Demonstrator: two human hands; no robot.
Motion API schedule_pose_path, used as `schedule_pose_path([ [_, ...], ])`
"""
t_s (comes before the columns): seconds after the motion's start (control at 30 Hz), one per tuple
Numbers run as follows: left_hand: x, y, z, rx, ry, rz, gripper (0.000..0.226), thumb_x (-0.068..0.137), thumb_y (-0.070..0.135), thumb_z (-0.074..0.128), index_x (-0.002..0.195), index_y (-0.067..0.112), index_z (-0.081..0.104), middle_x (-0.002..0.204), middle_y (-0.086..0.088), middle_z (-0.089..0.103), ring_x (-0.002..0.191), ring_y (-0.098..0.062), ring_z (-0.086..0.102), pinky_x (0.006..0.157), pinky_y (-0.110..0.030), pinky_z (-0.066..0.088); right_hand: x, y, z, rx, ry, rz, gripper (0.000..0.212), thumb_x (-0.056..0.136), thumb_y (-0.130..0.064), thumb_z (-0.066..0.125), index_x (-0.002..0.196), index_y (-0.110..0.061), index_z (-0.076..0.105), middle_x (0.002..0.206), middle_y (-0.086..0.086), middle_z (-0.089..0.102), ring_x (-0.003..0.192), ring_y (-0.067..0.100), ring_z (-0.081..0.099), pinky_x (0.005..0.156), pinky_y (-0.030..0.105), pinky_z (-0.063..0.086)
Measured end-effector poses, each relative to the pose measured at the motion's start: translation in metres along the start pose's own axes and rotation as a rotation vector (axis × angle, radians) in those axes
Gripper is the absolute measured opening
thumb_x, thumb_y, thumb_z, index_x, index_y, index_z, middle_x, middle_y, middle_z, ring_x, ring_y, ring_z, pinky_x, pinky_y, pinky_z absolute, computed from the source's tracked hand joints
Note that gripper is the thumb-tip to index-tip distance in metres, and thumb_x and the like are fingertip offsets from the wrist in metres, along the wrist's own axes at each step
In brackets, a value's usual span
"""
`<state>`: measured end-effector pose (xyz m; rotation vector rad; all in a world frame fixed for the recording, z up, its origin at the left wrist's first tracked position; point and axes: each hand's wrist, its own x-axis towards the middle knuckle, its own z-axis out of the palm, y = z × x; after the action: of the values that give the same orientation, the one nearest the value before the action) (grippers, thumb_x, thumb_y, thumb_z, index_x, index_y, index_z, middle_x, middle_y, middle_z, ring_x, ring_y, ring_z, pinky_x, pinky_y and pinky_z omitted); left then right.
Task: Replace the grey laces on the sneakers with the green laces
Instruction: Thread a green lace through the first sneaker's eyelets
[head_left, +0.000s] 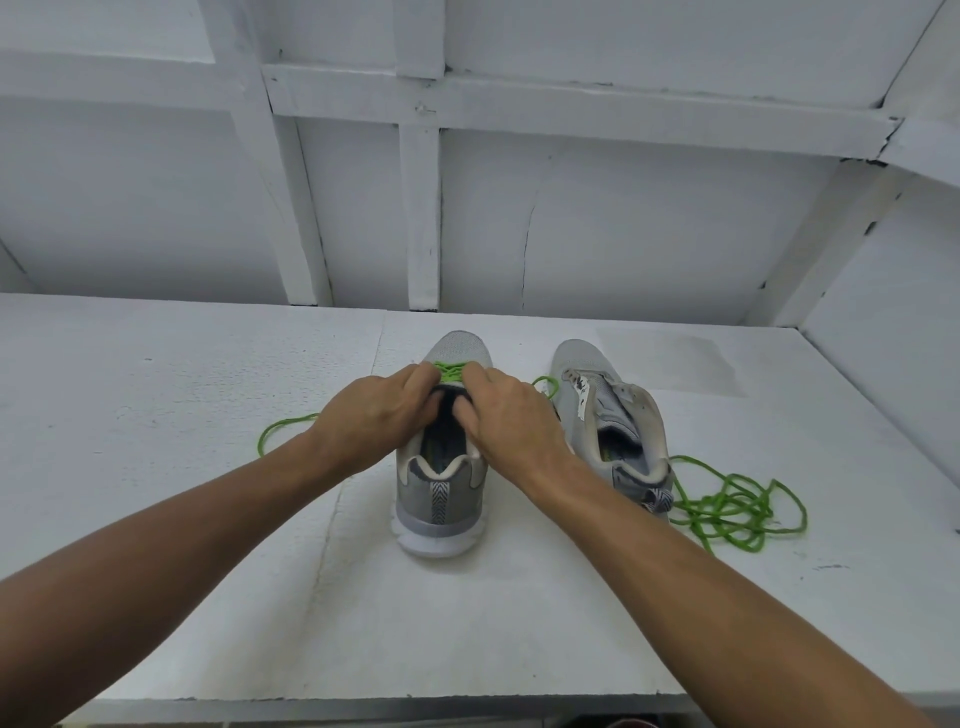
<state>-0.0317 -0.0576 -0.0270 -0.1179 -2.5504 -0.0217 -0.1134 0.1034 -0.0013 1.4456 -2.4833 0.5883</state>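
- White, rough-surfaced table (208, 545): carries all task items. Both forearms cross its near edge.
- Grey mesh sneaker with white sole (441, 499): stands upright at the middle of the table, heel toward the near edge and toe toward the far edge. This orientation presents both eyelet rows to the hands. Its opening shows only a dark lining.
- Loose green lace (737, 509): tangled cord pile near the right edge, just beside the second sneaker's heel. It is probably kept in reserve for that shoe.
- Left hand (382, 415): fingers curled, pinching the threaded lace at the left eyelet row.
- Right hand (506, 415): fingers curled, pinching the same lace at the right row.
- Threaded green lace (451, 371): crosses the eyelets nearest the toe. One tail loops out toward the left edge. The hands hide the upper eyelets.
- Second grey mesh sneaker (608, 405): stands apart, nearer the right edge, unlaced with its tongue exposed. Its opening holds only an insole.
- Grey laces: none in view.
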Motion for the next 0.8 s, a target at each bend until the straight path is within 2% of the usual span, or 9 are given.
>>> schedule_pose_path([
  [0.07, 0.000, 0.002, -0.001, -0.005, 0.006, -0.021, 0.036, 0.103, 0.041, 0.023, 0.089, 0.014, 0.042, 0.066, -0.004, 0.055, 0.040, -0.017, 0.027, 0.036, -0.026, 0.022, 0.000, 0.000, 0.000, 0.000, 0.008, -0.007, 0.018, 0.099, -0.024, 0.043, 0.107, -0.010, 0.049, 0.095, 0.009, 0.057, 0.077, 0.034, 0.057, 0.058, 0.033, 0.028],
  [0.13, -0.001, 0.001, -0.005, 0.015, 0.019, -0.031, 0.031, 0.100, 0.039, 0.032, 0.087, 0.013, 0.043, 0.067, -0.003, 0.055, 0.043, -0.016, 0.025, 0.037, -0.025, 0.021, 0.000, -0.001, 0.002, -0.006, 0.009, 0.010, 0.019, 0.099, -0.029, 0.044, 0.106, -0.012, 0.046, 0.096, 0.007, 0.056, 0.077, 0.033, 0.057, 0.057, 0.033, 0.030],
  [0.23, -0.001, 0.001, -0.007, 0.051, 0.045, -0.044, 0.031, 0.093, 0.036, 0.040, 0.084, 0.010, 0.052, 0.070, -0.003, 0.056, 0.046, -0.021, 0.041, 0.037, -0.029, 0.029, -0.002, -0.002, 0.001, 0.024, 0.000, 0.095, 0.030, 0.095, -0.042, 0.050, 0.104, -0.014, 0.042, 0.098, 0.006, 0.057, 0.082, 0.031, 0.057, 0.060, 0.037, 0.039],
  [0.4, -0.009, -0.003, -0.008, 0.106, 0.060, -0.095, 0.040, 0.089, 0.048, 0.047, 0.087, 0.009, 0.056, 0.080, -0.004, 0.056, 0.069, -0.025, 0.049, 0.058, -0.036, 0.042, -0.003, 0.007, -0.011, 0.336, -0.170, 0.472, 0.041, 0.090, -0.058, 0.048, 0.108, -0.022, 0.042, 0.099, 0.006, 0.063, 0.092, 0.028, 0.058, 0.071, 0.035, 0.042],
  [0.5, -0.014, 0.006, -0.012, 0.050, 0.050, -0.343, 0.047, 0.089, 0.060, 0.048, 0.076, 0.015, 0.051, 0.073, 0.003, 0.050, 0.067, -0.020, 0.044, 0.056, -0.031, 0.035, 0.000, 0.017, -0.016, 0.436, -0.221, 0.550, 0.038, 0.099, -0.049, 0.029, 0.098, -0.019, 0.053, 0.099, 0.010, 0.067, 0.096, 0.032, 0.063, 0.086, 0.042, 0.049],
  [0.57, -0.016, 0.014, -0.017, -0.112, -0.074, -0.617, 0.059, 0.089, 0.068, 0.034, 0.068, 0.016, 0.050, 0.065, 0.004, 0.053, 0.063, -0.017, 0.047, 0.054, -0.032, 0.034, 0.003, 0.023, -0.017, 0.505, -0.278, 0.614, 0.042, 0.100, -0.036, 0.027, 0.096, -0.010, 0.059, 0.095, 0.012, 0.069, 0.089, 0.030, 0.068, 0.087, 0.046, 0.052],
  [0.67, -0.016, 0.017, -0.016, -0.364, -0.252, -0.900, 0.079, 0.090, 0.069, 0.017, 0.085, 0.009, 0.068, 0.084, -0.001, 0.069, 0.081, -0.025, 0.062, 0.076, -0.038, 0.048, 0.010, 0.033, -0.009, 0.534, -0.257, 0.678, 0.043, 0.096, -0.036, 0.035, 0.097, -0.004, 0.064, 0.095, 0.013, 0.069, 0.089, 0.031, 0.068, 0.086, 0.049, 0.054],
  [0.73, -0.010, 0.010, -0.014, -0.682, -0.264, -1.091, 0.067, 0.097, 0.062, 0.028, 0.103, 0.008, 0.068, 0.102, -0.002, 0.070, 0.094, -0.026, 0.064, 0.086, -0.039, 0.050, 0.017, 0.036, -0.006, 0.598, -0.173, 0.706, 0.039, 0.093, -0.034, 0.042, 0.100, 0.000, 0.060, 0.098, 0.017, 0.068, 0.083, 0.028, 0.068, 0.081, 0.046, 0.056],
  [0.8, 0.002, 0.003, -0.014, -1.058, -0.210, -1.262, 0.046, 0.099, 0.049, 0.044, 0.106, 0.010, 0.066, 0.110, -0.005, 0.070, 0.101, -0.025, 0.065, 0.089, -0.040, 0.051, 0.026, 0.037, -0.008, 0.702, -0.103, 0.739, 0.027, 0.094, -0.024, 0.048, 0.111, -0.004, 0.052, 0.103, 0.018, 0.066, 0.074, 0.021, 0.066, 0.079, 0.044, 0.057],
])
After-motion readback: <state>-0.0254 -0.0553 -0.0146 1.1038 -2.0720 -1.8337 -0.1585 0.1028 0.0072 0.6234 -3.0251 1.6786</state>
